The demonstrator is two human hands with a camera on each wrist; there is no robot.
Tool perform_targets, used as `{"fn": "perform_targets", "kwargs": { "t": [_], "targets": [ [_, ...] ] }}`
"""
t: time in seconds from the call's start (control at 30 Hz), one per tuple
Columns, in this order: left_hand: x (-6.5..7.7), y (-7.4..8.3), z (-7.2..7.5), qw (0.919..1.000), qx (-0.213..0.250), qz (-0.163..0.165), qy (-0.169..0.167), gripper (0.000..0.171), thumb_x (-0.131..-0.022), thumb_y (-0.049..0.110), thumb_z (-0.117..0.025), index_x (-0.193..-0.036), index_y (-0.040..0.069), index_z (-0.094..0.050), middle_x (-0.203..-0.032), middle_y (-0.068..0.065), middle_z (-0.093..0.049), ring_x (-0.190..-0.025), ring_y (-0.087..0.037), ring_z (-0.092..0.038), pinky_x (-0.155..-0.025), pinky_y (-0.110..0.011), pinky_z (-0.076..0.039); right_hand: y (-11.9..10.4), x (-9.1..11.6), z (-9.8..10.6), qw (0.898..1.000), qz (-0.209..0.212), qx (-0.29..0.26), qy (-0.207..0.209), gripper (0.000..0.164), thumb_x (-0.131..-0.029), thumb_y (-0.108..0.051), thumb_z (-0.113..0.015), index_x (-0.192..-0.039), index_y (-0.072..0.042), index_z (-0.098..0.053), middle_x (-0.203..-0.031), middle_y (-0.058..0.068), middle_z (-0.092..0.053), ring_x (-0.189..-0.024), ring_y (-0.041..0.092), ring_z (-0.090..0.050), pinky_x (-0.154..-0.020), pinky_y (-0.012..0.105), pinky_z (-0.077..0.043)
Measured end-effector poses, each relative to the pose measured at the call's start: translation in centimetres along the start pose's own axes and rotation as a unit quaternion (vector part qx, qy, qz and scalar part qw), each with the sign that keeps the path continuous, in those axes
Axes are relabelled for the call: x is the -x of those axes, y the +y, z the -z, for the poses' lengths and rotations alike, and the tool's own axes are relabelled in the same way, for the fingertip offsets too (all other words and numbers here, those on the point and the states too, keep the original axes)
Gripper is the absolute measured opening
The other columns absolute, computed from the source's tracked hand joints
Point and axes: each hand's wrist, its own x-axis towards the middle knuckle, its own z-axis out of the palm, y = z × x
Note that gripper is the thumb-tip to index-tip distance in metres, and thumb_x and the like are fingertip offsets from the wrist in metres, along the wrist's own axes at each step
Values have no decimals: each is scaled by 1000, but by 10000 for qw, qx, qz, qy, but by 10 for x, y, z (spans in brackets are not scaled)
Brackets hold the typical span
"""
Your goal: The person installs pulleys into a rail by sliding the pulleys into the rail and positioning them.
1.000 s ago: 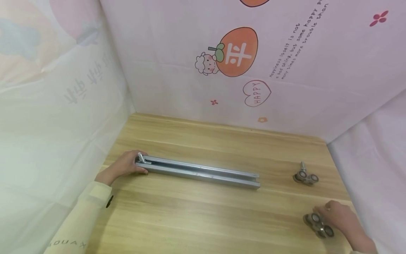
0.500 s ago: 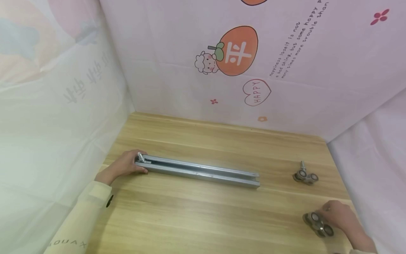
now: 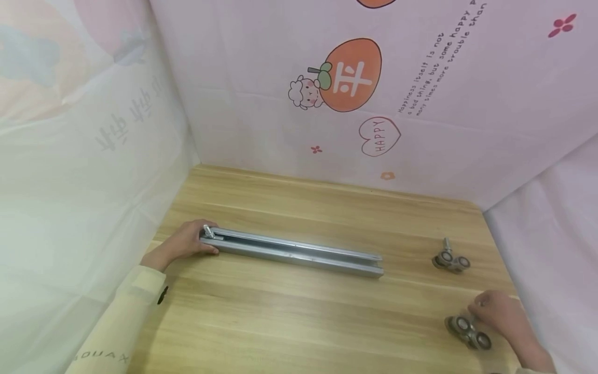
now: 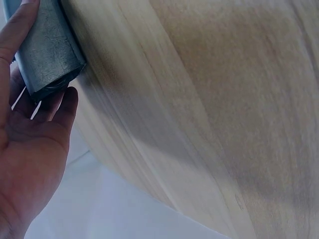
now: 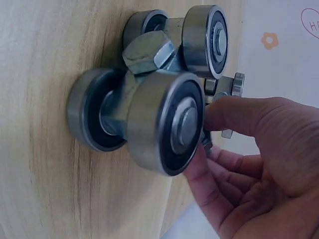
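Roller trolley (image 5: pixel 149 94) stands at the near right of the table (image 3: pixel 289 311), pinched by the right grip (image 3: pixel 502 314) between thumb and fingers on the side away from the table, behind its wheels (image 5: pixel 184 127). Whether the wheels bear on the table is hard to tell, as the head view is soft there. The step in hand looks to be handling this trolley while the left grip (image 3: pixel 187 240) steadies the channel (image 3: pixel 299 257); the next move would call for a firm pinch clear of the wheels, where most of the weight seems to lie.

Two wheel pairs set the trolley's long axis, slanting from far left to near right. A hexagonal head (image 5: pixel 148 51) between them faces away from the right grip. Just beyond, farther from the person, rests a second trolley (image 3: pixel 451 261).

Well apart, the left grip curls round the channel's left end, where a bolt (image 3: pixel 208 232) rises from the slot. The channel lies slot up, its long axis running left to right, right end slightly nearer the person. The held trolley slants more steeply, so lining up both would need a slight turn.
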Motion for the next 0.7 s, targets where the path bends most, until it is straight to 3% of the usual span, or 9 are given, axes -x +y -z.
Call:
{"fn": "perform_targets", "kwargs": {
  "t": [0.1, 0.33, 0.53, 0.7],
  "targets": [
    [0, 1, 2, 10000, 14, -39, -3, 68, -70, 35, -100, -122, 2, -73, -116, -16, -76, -104, -33, -70, -95, -58, -55, -2, -2, 1, 9998, 78, 4, 167, 26, -87, -23, -76, -80, 2, -74, -68, 3, -71, -62, 19, -61, -57, 38, -52],
    [1, 0, 1, 10000, -20, -38, -28, 67, -70, 35, -100, -122, 2, -73, -116, -16, -76, -103, -31, -70, -94, -56, -55, -13, -3, 7, 9940, 470, 22, 988, 32, -86, -18, -80, -93, 12, -72, -84, 24, -74, -71, 34, -69, -62, 50, -58],
    [0, -1, 0, 10000, -16, 2, 22, 68, -69, 35, -101, -122, 3, -73, -115, -14, -76, -103, -31, -70, -96, -55, -55, -25, -4, 11, 9827, 543, -96, 1771, 28, -85, -12, -81, -93, 13, -70, -79, 23, -73, -66, 31, -67, -56, 44, -55],
    [0, -2, 1, 10000, -30, -36, 17, 68, -69, 35, -100, -122, 2, -73, -116, -15, -76, -103, -31, -70, -96, -56, -55, -31, -4, 11, 9758, 478, -197, 2127, 31, -85, -15, -83, -95, 11, -69, -76, 19, -72, -61, 23, -63, -52, 34, -49]
  ]
}}
